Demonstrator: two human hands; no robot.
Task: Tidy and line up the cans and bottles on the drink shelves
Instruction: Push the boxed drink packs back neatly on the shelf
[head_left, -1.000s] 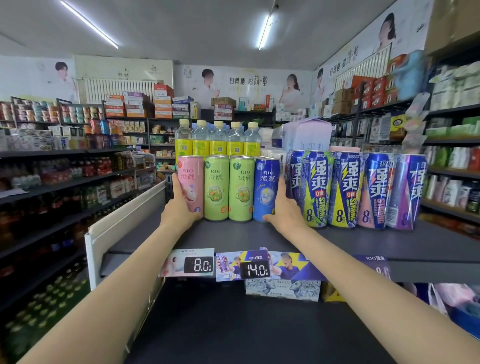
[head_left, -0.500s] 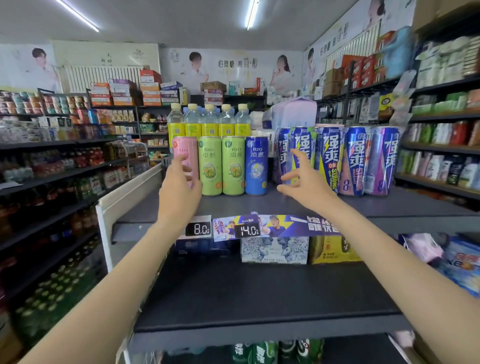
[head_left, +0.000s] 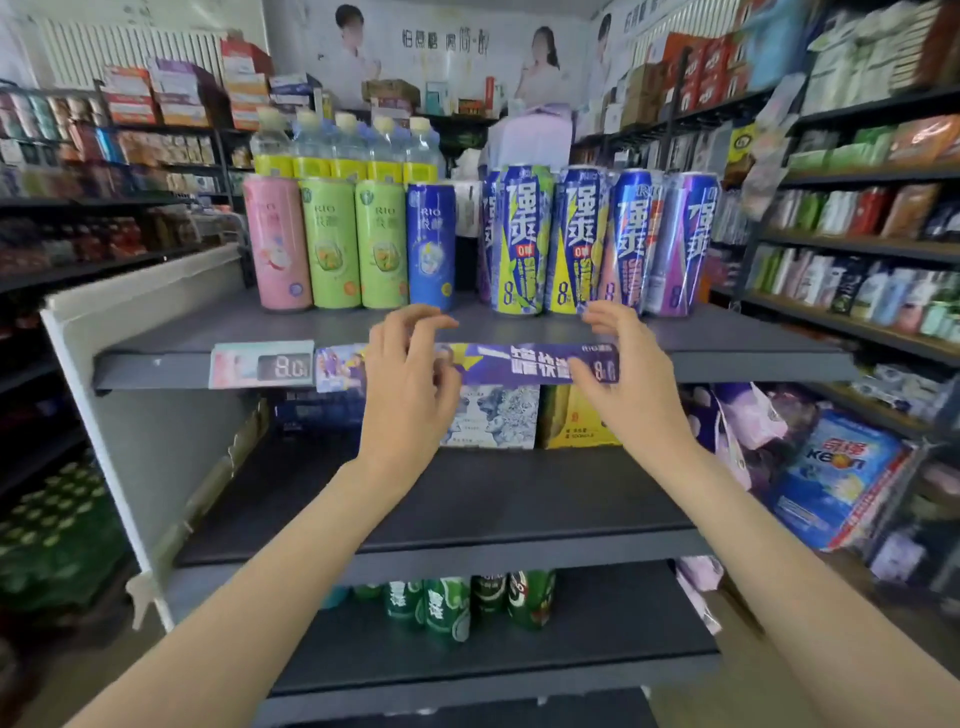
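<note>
Two bare hands are held in front of the top shelf (head_left: 727, 338) of a shop's drink rack, nothing gripped. The left hand (head_left: 408, 384) is seen with fingers (head_left: 415, 319) loosely curled over the shelf's front lip; the right hand (head_left: 631, 379) is spread likewise, its fingers (head_left: 605, 317) relaxed and holding nothing. At 12 o'clock from the hands, the task's cans are lined up upright: a pink can (head_left: 276, 244), two green cans (head_left: 358, 244) and a blue can (head_left: 431, 247), with four taller purple-and-blue cans (head_left: 597, 239) at 1 o'clock. Yellow-labelled bottles (head_left: 345, 148) are ranged behind the row. The shelf edge is covered by price tags (head_left: 262, 365) and a purple strip (head_left: 524, 362), partly hidden by both hands. Cartons (head_left: 519, 415) are stored on the dark shelf below, and green cans (head_left: 452, 603) lower still at 6 o'clock. Stocked aisles are seen on both sides, with posters (head_left: 441, 47) on the far wall.
</note>
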